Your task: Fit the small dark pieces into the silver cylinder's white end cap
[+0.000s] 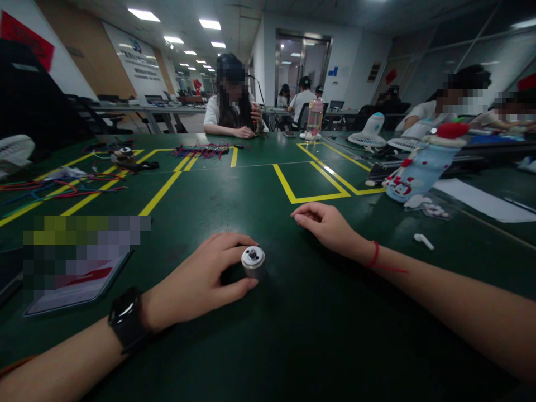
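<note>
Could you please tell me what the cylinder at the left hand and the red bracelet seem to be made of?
Cylinder: probably metal, smooth, judging by its silvery top and greyish side.
Bracelet: likely thread or thin cord, matte, since it is slender with a loose trailing end; the exact fibre cannot be told.

Cylinder (253,263): smooth metal. Tabletop (234,195): smooth, faintly glossy. Watch face (124,306): glossy.

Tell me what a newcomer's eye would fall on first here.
First, the silver cylinder standing upright on the green table, within the curve of the left hand. Next, the red-topped pale blue bottle at right, beyond the right hand; then yellow lines across the table's farther part.
</note>
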`<state>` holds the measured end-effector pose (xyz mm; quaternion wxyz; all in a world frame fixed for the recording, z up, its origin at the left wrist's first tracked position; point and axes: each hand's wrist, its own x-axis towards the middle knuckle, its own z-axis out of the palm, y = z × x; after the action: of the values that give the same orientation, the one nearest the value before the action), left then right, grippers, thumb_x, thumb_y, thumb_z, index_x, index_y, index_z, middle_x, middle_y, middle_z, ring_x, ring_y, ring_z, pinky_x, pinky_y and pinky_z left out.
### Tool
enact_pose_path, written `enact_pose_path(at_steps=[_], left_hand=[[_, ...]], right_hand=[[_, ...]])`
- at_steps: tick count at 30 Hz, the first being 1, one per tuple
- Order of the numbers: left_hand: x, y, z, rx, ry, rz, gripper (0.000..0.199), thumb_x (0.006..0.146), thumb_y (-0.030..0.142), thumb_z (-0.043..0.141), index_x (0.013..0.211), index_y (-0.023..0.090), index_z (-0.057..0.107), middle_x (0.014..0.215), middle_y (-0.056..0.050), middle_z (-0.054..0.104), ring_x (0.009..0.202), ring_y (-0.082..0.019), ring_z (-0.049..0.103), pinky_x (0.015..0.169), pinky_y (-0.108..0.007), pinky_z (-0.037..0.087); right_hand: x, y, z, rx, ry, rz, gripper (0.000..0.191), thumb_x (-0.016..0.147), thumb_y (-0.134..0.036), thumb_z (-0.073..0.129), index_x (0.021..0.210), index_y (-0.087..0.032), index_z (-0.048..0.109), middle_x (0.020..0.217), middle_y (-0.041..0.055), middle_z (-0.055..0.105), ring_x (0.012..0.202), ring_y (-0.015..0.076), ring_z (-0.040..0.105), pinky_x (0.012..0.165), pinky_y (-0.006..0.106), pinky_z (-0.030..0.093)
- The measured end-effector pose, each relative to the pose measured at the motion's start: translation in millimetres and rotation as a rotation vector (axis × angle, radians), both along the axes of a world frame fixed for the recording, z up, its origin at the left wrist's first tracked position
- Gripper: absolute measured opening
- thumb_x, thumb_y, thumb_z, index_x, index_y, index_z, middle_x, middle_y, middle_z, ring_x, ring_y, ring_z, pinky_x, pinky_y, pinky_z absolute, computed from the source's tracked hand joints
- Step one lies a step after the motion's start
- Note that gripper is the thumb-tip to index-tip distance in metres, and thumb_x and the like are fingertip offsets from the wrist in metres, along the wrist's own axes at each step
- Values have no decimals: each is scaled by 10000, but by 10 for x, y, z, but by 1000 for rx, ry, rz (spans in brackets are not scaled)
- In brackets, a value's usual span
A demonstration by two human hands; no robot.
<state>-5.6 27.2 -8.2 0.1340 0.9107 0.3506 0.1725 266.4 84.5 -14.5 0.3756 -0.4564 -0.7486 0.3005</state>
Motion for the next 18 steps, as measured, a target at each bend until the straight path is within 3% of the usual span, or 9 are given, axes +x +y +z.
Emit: enact_pose_path(at_steps=[3,6,10,12,18], left_hand=[[15,4,2,1,38,-3,302,896,381,595,1179,276,583,1291,-37,529,1172,-262,495,1003,-432,399],[13,10,-25,23,47,-10,313,907,404,587,1194,280,571,1309,-51,505,1187,-271,473,1003,-449,385],[0,4,-52,39,46,-14,357,919,422,572,1253,299,541,1293,-61,513,1171,-283,473,981,-466,391],[0,-4,-44,39,57,-16,371,915,437,575,1262,310,537,1298,-58,514,1173,-289,470,983,-478,384],[10,-2,-18,37,87,-11,324,903,467,579,1187,312,597,1285,-49,520,1169,-296,471,990,-486,367]], right_hand=[[-169,-194,68,74,-26,64,235,881,-304,570,1017,-142,673,860,44,651,714,124,562,655,267,456],[-375,-442,146,111,-17,252,281,892,-325,578,1121,-181,652,989,54,632,798,125,570,691,258,467],[-542,-656,211,194,56,400,232,886,-269,601,1105,-214,657,1065,50,632,970,148,577,854,292,467],[-563,-682,222,213,61,395,172,876,-234,612,1034,-215,677,1048,43,645,993,154,578,890,305,458],[-548,-642,246,150,52,269,113,857,-260,637,921,-178,681,914,28,673,825,138,602,737,275,482]])
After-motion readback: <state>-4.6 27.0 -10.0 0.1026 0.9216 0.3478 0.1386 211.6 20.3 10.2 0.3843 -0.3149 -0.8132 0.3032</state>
